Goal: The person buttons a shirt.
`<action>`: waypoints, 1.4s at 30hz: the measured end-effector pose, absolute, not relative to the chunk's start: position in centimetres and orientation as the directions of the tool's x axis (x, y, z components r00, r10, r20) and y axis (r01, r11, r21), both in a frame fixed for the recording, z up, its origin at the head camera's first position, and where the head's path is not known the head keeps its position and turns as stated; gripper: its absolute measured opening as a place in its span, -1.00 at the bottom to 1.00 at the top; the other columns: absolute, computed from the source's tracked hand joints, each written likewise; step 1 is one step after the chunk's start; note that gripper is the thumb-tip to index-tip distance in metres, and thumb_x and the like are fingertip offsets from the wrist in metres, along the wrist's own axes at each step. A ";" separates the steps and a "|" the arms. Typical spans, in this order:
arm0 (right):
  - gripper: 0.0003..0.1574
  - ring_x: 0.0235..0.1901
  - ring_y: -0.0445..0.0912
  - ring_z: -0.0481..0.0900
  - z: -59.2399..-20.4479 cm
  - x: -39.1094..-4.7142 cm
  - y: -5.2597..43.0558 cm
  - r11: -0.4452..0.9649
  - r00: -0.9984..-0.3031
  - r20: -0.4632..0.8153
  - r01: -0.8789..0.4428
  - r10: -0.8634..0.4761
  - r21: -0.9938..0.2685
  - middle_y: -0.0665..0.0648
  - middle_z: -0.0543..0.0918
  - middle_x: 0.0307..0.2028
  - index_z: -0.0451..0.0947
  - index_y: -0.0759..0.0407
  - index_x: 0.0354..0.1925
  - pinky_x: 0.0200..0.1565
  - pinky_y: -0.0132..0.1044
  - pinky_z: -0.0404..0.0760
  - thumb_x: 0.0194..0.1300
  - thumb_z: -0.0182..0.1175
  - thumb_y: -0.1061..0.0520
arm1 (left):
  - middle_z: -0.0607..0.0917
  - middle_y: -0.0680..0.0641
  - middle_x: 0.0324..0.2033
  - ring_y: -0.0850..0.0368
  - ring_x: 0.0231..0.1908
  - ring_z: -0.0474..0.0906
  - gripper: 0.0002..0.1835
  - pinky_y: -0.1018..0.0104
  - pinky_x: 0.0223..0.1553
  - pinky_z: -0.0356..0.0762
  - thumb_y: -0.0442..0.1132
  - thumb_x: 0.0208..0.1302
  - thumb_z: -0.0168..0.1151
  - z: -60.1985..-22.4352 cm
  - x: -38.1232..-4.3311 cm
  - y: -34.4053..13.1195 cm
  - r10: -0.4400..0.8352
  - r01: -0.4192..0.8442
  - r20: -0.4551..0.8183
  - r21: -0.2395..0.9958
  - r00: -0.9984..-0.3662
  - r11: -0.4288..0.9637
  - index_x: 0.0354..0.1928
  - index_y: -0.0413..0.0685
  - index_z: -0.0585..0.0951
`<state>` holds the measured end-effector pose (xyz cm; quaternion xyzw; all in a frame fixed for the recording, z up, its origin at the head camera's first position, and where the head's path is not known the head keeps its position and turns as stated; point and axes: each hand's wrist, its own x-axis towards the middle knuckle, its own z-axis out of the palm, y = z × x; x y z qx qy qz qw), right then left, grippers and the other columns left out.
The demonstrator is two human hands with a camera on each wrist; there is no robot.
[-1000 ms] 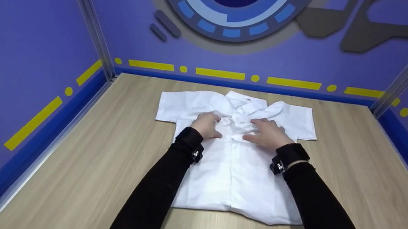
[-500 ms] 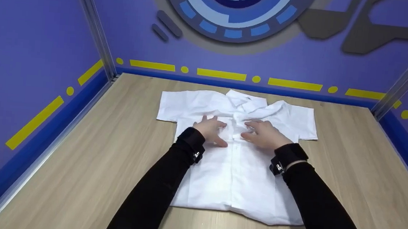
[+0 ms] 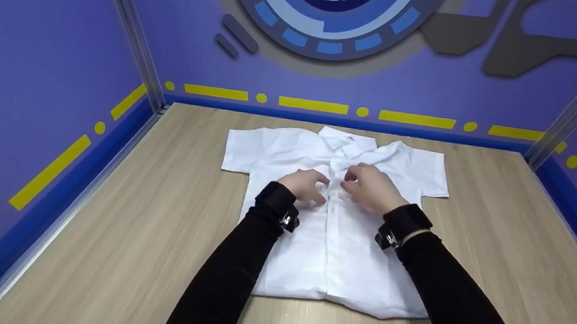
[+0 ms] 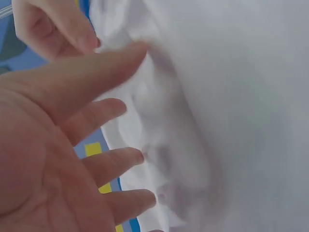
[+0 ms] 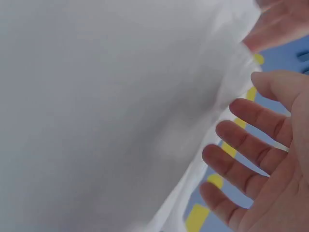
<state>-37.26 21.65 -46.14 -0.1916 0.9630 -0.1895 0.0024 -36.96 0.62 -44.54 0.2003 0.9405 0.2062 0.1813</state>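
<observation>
Lying front-up on the pale wood-grain surface: one white short-sleeved cloth shirt, collar near the far edge, hem toward the near edge. Done: body laid out, sleeves spread. Outstanding, by judgement: chest creases beside the button placket. Left hand, right hand: at the chest, fingers apart; contact unclear.

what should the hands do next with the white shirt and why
Perhaps smooth the white shirt outward from its middle: it looks creased below the collar, and the left hand and right hand are over its front, neither visibly gripping it.
</observation>
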 end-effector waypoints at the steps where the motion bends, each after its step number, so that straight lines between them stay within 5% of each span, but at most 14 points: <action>1: -0.70 -0.31 -0.02 0.59 -45.9 -37.0 21.4 0.853 -0.928 0.059 -0.363 -0.368 -0.375 0.05 0.66 -0.32 0.61 0.05 -0.26 -0.21 -0.11 0.54 0.30 0.20 -0.14 | 0.54 0.01 0.24 -0.06 0.26 0.40 -0.47 0.01 0.25 0.36 -0.09 0.17 0.32 -44.7 -36.9 1.0 0.452 0.298 -0.242 0.483 -0.858 0.824 0.23 0.09 0.54; 5: -0.68 -0.52 -0.10 0.47 -45.5 -36.0 20.4 0.863 -0.935 -0.021 -0.317 -0.353 -0.393 -0.02 0.59 -0.52 0.57 0.00 -0.43 -0.42 -0.26 0.40 0.30 0.19 -0.17 | 0.67 -0.01 0.04 0.09 -0.05 0.56 -0.69 0.20 0.04 0.50 -0.12 0.26 0.20 -45.1 -36.5 2.2 0.409 0.245 -0.169 0.580 -0.897 0.777 0.01 -0.01 0.66; 14: -0.55 -0.59 -0.09 0.48 -45.3 -35.6 19.8 0.791 -0.974 -0.031 -0.163 -0.224 -0.590 0.05 0.58 -0.59 0.56 0.12 -0.42 -0.47 -0.29 0.43 0.35 0.13 -0.20 | 0.69 -0.01 -0.11 0.11 -0.20 0.52 -0.72 0.36 -0.12 0.42 -0.42 0.20 0.03 -46.0 -36.2 3.1 0.357 0.228 -0.014 0.745 -0.934 0.626 -0.14 -0.02 0.63; 19: -0.65 -0.52 -0.04 0.60 -45.6 -35.6 20.7 0.684 -0.974 -0.139 -0.024 -0.181 -0.729 0.15 0.67 -0.40 0.59 0.19 -0.26 -0.46 -0.28 0.59 0.25 0.29 -0.08 | 0.65 0.04 0.04 0.09 -0.05 0.51 -0.59 0.17 0.13 0.39 -0.49 0.17 -0.02 -46.6 -36.2 3.0 0.416 0.288 -0.015 0.699 -0.909 0.655 -0.08 0.08 0.65; 25: -0.66 -0.46 -0.07 0.61 -46.2 -35.7 21.7 0.527 -0.948 -0.257 0.123 -0.188 -0.841 0.13 0.67 -0.35 0.58 0.20 -0.09 -0.36 -0.25 0.62 0.24 0.28 0.03 | 0.60 0.13 0.13 0.13 0.23 0.42 -0.46 -0.31 0.36 -0.02 -0.53 0.10 -0.06 -46.9 -36.2 3.2 0.434 0.298 -0.023 0.693 -0.901 0.656 -0.08 0.23 0.68; 32: -0.57 -0.42 -0.14 0.56 -46.9 -35.6 22.3 0.367 -0.929 -0.310 0.221 -0.204 -0.904 0.13 0.63 -0.29 0.53 0.29 0.03 -0.37 -0.39 0.57 0.37 0.00 0.04 | 0.69 0.12 -0.06 0.20 0.11 0.50 -0.56 0.22 0.19 0.38 -0.55 0.14 -0.02 -47.3 -36.3 3.5 0.458 0.261 0.013 0.836 -0.889 0.483 -0.14 0.05 0.71; 42: -0.43 -0.43 -0.15 0.59 -47.3 -35.6 22.1 0.354 -0.932 -0.317 0.241 -0.174 -0.904 0.13 0.68 -0.27 0.55 0.23 -0.01 -0.43 -0.40 0.53 0.37 0.10 -0.23 | 0.75 0.06 -0.19 0.22 -0.04 0.57 -0.63 0.38 0.01 0.44 -0.58 0.06 0.09 -48.2 -36.4 3.8 0.416 0.240 0.060 0.887 -0.907 0.395 -0.24 -0.07 0.76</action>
